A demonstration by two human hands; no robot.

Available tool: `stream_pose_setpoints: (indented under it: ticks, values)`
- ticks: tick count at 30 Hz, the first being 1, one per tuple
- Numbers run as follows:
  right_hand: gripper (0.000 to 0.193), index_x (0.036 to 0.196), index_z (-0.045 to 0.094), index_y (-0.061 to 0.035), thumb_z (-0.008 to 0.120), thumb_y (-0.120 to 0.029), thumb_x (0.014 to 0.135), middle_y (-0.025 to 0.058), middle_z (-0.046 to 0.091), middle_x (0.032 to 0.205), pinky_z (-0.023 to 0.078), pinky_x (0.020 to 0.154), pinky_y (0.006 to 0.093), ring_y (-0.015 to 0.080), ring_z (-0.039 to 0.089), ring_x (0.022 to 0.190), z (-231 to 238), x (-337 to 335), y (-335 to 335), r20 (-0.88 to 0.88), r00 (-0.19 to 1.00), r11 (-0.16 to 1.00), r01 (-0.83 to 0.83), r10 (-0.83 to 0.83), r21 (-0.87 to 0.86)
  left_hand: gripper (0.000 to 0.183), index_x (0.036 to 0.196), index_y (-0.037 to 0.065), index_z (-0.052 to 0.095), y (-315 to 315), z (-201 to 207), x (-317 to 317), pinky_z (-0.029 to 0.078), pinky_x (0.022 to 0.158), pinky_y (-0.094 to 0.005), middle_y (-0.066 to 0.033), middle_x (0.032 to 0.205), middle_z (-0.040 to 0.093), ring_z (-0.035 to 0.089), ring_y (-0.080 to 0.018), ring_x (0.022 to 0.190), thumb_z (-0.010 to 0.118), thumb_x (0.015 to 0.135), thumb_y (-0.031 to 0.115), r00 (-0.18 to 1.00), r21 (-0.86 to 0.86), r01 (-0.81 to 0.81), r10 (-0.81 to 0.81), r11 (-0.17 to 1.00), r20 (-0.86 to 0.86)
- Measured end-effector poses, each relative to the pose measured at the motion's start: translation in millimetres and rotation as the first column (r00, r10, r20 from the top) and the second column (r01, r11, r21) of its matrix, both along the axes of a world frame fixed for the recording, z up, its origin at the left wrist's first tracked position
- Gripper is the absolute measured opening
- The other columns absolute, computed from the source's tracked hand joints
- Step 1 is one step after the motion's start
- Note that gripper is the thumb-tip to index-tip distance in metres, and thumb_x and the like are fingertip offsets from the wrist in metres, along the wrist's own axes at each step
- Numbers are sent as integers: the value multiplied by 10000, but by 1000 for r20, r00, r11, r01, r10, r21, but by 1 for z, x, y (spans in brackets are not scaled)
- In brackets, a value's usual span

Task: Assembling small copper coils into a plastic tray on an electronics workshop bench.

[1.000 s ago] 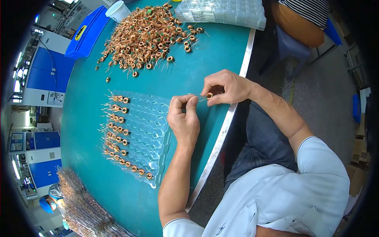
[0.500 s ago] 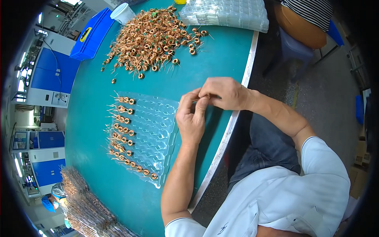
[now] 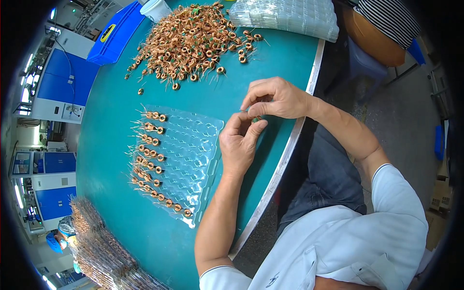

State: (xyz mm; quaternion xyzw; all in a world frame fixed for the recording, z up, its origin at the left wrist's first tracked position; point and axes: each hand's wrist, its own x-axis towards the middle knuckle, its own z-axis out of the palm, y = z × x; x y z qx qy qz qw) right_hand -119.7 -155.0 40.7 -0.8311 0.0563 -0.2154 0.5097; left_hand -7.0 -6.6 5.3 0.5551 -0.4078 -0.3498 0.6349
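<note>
Head view: a clear moulded plastic tray [image 3: 191, 152] held copper-wound ring coils [image 3: 161, 157] in rows along its left side. Blue plastic bin [image 3: 101, 52] stood beside a white bucket [image 3: 155, 9]. Left hand [image 3: 238, 145] pinched a small green-and-copper coil [image 3: 255, 120] between thumb and forefinger, right of the tray; right hand [image 3: 282, 99] touched and partly covered it, grip unclear. Heap of loose copper coils [image 3: 186, 46] lay beyond. Green tabletop [image 3: 108, 125]; blue-and-white cabinets [image 3: 63, 84] at left.

Copper-toned metal coils [image 3: 188, 46] gleam — the tray [image 3: 189, 157] is clear, glossy plastic, the tabletop [image 3: 108, 130] smooth and matt.
</note>
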Motion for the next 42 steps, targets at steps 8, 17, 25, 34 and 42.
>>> stream_pose_setpoints:
  ticks: [8, 17, 25, 34, 42]
  values:
    - [118, 843, 628, -19, 707, -107, 841, 49, 608, 793, 459, 638, 274, 144, 578, 718, -12, 4, 3, 132, 991, 996, -3, 14, -84, 218, 905, 0, 629, 3, -3, 4, 468, 628, -230, -16, 777, 638, 563, -67, 697, 771, 831, 148, 990, 59, -40, 31, 997, 139]
    - [113, 827, 574, -14, 651, -80, 877, 44, 572, 778, 451, 604, 271, 124, 550, 674, -21, 4, 6, 163, 987, 997, -2, -10, 75, 226, 860, -11, 627, 3, 6, 1, 472, 604, -240, -45, 763, 641, 579, -82, 669, 779, 818, 151, 969, 127, -73, 40, 989, 242]
    - [163, 1002, 591, -29, 623, -179, 946, -3, 566, 800, 434, 556, 204, 54, 511, 641, -18, 6, 6, 162, 956, 878, 146, -243, 455, 223, 897, -7, 649, -1, 0, 1, 487, 610, -242, -45, 769, 668, 589, -82, 668, 771, 831, 167, 980, 95, -159, 146, 983, 139]
    - [148, 927, 653, 12, 668, -134, 906, 14, 637, 755, 479, 615, 237, 72, 581, 698, -6, -6, 20, -129, 990, 904, 107, -58, 413, 213, 906, 1, 660, -1, -5, 4, 484, 597, -246, -46, 757, 670, 589, -79, 665, 765, 839, 174, 974, 96, -186, 170, 978, 149]
    - [77, 825, 658, 0, 694, -59, 861, 57, 640, 788, 442, 512, 228, 89, 561, 607, -25, -4, 24, 286, 933, 966, 249, -220, -67, 217, 882, -7, 658, -2, 4, 2, 477, 591, -243, -49, 725, 669, 583, -77, 651, 770, 830, 172, 974, 147, -147, 117, 978, 191]
